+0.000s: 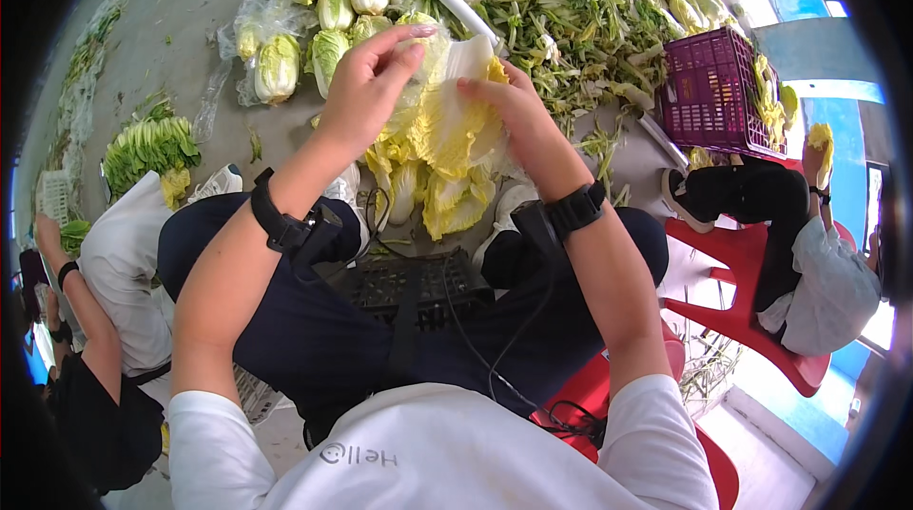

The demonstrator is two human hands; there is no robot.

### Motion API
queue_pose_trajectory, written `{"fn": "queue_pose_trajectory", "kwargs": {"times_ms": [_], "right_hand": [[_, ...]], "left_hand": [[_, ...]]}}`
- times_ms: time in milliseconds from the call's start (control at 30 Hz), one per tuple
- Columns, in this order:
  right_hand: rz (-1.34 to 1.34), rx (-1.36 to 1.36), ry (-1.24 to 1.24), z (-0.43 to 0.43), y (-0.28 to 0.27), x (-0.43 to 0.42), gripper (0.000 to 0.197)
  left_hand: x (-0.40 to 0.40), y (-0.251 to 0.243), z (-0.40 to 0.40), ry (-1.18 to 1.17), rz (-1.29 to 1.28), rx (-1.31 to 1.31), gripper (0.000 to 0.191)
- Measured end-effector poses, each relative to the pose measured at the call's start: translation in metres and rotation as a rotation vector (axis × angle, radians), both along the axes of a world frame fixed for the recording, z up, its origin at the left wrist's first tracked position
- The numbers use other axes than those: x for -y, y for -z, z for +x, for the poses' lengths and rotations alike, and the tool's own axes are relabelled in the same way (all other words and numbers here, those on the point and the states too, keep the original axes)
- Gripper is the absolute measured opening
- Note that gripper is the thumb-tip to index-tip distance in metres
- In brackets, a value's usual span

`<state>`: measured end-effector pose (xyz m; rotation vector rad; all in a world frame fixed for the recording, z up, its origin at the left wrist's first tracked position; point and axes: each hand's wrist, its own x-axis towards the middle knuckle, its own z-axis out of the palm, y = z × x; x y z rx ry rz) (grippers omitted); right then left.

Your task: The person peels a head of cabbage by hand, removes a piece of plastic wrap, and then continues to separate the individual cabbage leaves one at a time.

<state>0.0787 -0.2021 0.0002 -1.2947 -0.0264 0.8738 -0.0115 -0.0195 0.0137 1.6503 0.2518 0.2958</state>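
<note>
My right hand (510,100) grips a yellow-white napa cabbage leaf (456,111) by its pale rib, thumb on top. Beside the leaf's left edge, my left hand (378,79) is raised with fingers extended and the thumb near them; clear plastic film (434,57) lies by its fingertips, and whether it pinches the film I cannot tell. Below both hands, loose yellow cabbage leaves (456,203) lie on the floor between my shoes. Whole napa cabbages (277,68) rest beyond my left hand, some on or in clear plastic.
A heap of green leaf trimmings (570,25) spreads across the floor ahead. The purple plastic crate (702,93) stands at right near a seated co-worker. Bundled greens (150,150) lie at left beside another person. A black crate (414,282) sits between my legs, with cables hanging above.
</note>
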Motion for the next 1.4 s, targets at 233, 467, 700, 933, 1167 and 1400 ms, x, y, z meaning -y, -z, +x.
{"fn": "queue_pose_trajectory", "kwargs": {"times_ms": [233, 467, 700, 933, 1167, 1400], "right_hand": [[-0.024, 0.062, 0.021, -0.002, -0.011, -0.001, 0.06], [0.055, 0.076, 0.215, 0.013, -0.004, 0.007, 0.056], [0.054, 0.139, 0.291, 0.016, -0.014, 0.008, 0.05], [0.038, 0.094, 0.351, 0.018, -0.006, 0.007, 0.049], [0.066, 0.101, 0.331, 0.023, 0.008, -0.002, 0.054], [-0.018, 0.132, 0.354, 0.028, 0.011, 0.001, 0.041]], "left_hand": [[0.009, 0.02, -0.001, 0.071, 0.225, 0.079, 0.034], [-0.001, 0.03, 0.005, 0.106, -0.174, -0.088, 0.041], [-0.023, 0.14, 0.006, 0.074, -0.135, -0.431, 0.044], [-0.049, 0.245, -0.05, 0.75, 0.66, -0.816, 0.038], [-0.019, 0.325, -0.064, 0.261, 0.676, -0.802, 0.023], [0.061, 0.334, -0.067, 0.038, 0.652, -0.965, 0.038]]}}
